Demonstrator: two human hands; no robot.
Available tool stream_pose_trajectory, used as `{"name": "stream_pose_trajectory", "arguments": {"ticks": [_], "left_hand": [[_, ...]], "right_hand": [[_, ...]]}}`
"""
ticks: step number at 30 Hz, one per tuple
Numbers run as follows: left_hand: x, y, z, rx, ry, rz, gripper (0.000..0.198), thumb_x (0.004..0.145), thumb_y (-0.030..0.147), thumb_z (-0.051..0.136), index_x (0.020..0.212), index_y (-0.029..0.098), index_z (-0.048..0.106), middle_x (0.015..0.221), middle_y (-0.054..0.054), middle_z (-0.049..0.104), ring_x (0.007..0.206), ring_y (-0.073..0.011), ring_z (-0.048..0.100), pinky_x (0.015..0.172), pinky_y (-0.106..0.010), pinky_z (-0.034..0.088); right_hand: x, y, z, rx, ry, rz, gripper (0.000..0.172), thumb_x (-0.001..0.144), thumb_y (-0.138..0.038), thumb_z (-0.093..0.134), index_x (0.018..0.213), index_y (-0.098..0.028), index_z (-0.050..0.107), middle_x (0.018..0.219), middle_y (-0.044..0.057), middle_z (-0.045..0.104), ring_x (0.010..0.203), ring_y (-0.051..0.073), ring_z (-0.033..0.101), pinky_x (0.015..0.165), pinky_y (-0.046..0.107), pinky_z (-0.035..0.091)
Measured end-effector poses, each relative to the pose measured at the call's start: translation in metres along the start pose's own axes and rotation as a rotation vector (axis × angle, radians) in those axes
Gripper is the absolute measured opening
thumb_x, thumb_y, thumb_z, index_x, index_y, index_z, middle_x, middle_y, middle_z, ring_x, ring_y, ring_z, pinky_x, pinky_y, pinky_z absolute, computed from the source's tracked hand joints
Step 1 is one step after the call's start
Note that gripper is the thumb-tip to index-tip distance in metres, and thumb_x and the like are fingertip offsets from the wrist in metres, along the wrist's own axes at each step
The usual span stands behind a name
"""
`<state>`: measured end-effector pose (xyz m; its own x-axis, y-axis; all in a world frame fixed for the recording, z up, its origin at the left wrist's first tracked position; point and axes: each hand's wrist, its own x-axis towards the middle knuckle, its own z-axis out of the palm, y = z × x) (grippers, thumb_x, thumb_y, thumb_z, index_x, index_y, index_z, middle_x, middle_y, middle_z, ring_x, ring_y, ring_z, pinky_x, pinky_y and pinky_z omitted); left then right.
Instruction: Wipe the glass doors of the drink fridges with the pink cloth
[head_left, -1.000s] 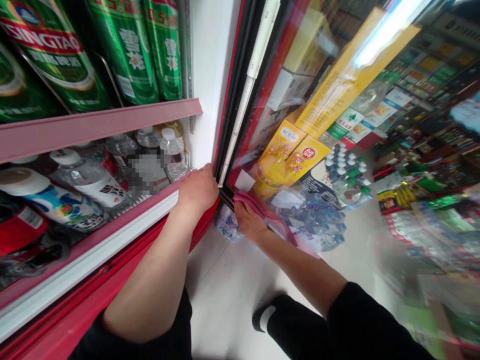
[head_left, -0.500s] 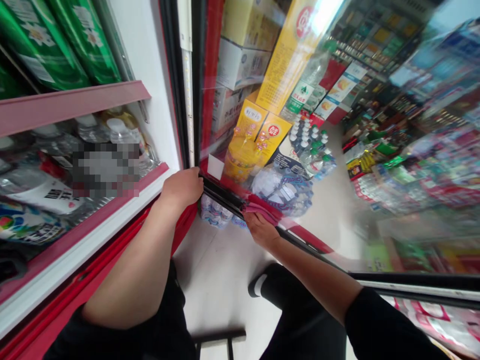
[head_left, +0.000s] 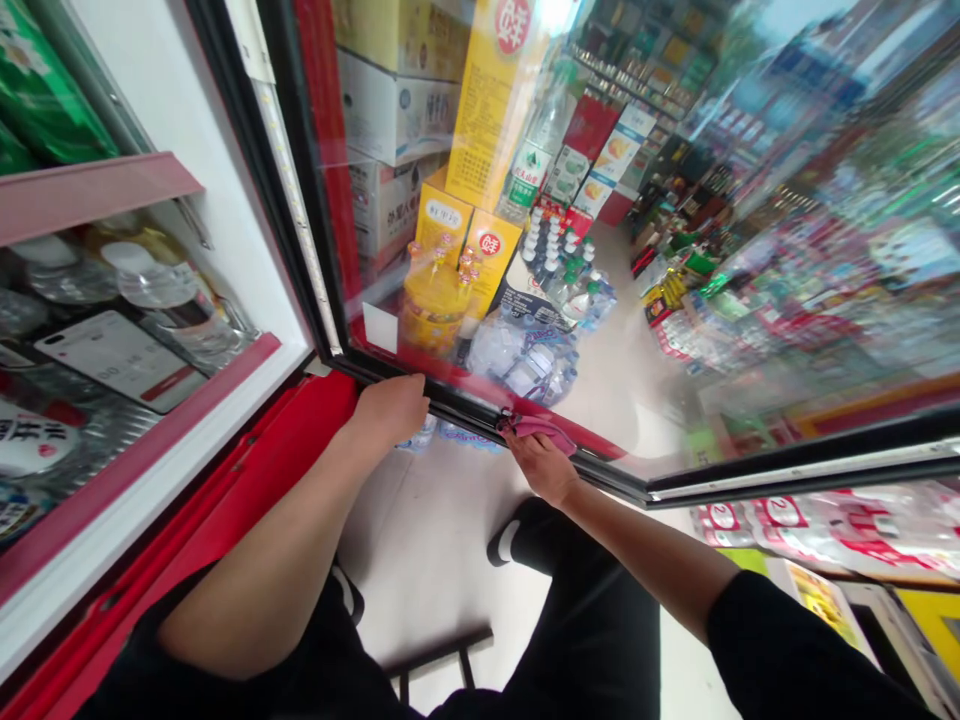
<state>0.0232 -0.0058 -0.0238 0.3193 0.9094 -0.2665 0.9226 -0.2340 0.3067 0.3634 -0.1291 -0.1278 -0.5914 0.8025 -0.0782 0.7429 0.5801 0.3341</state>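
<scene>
Head view: left hand and right hand set apart on a glass cooler door's black rail

From my remote seat, I read the door as my landmark, and the feed shows the wearer's two bare hands working along its long black rail. The left hand is closed around the rail, its fingers curling out of sight behind it, close to the corner where the white LED strip meets the rail. The right hand sits further along the same rail, well apart from the left, with its fingers pinching a soft pink folded cloth flat against the black edge. The cloth is therefore on the rail, just above the right hand's fingers.

The left grip looks like a brace: I judge it is there to steady the swung-open door against the pressure coming from the right hand. The cloth seems bunched so that a padded fold, not bare fingers, meets the rail.

Left of the door stands the cooler's interior, with clear plastic water bottles behind a pink shelf lip. Beyond the door's glass lie a yellow carton and shrink-wrapped packs of bottled water. Below the door is a pale tiled floor.
</scene>
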Motion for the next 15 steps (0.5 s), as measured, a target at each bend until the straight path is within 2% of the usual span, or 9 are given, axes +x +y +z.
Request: {"name": "stream_pose_trajectory", "arguments": {"ticks": [4,7,10,15], "left_hand": [[0.001,0.022,0.02,0.033,-0.104,0.103,0.042,0.102,0.032,0.045,0.131,0.018,0.072,0.129,-0.02,0.079,0.122,-0.0335,0.076,0.101,-0.041,0.058],[0.009,0.031,0.03,0.074,-0.169,0.136,0.043,0.102,0.031,0.047,0.133,0.016,0.072,0.129,-0.021,0.079,0.125,-0.0331,0.076,0.104,-0.041,0.056],[0.02,0.04,0.037,0.1,-0.192,0.171,0.045,0.102,0.033,0.045,0.135,0.015,0.071,0.131,-0.022,0.078,0.125,-0.0346,0.075,0.105,-0.042,0.056],[0.03,0.057,0.044,0.103,-0.189,0.22,0.05,0.103,0.038,0.044,0.139,0.014,0.069,0.136,-0.023,0.076,0.126,-0.0374,0.074,0.104,-0.045,0.056]], "right_hand": [[0.002,-0.002,0.003,0.015,0.003,-0.001,0.065,0.101,-0.004,0.044,0.165,-0.005,0.051,0.17,0.017,0.054,0.146,0.03,0.057,0.121,0.043,0.051],[-0.01,-0.002,0.006,0.039,-0.015,0.033,0.062,0.103,-0.008,0.046,0.165,-0.006,0.052,0.169,0.017,0.056,0.147,0.03,0.056,0.123,0.044,0.049],[-0.041,0.001,0.009,0.062,-0.054,0.115,0.062,0.104,-0.006,0.044,0.165,-0.007,0.053,0.169,0.016,0.055,0.143,0.031,0.058,0.12,0.047,0.05],[-0.117,0.016,0.005,0.096,-0.149,0.313,0.061,0.104,-0.004,0.041,0.162,-0.011,0.058,0.168,0.013,0.057,0.137,0.033,0.062,0.118,0.05,0.052]]}}
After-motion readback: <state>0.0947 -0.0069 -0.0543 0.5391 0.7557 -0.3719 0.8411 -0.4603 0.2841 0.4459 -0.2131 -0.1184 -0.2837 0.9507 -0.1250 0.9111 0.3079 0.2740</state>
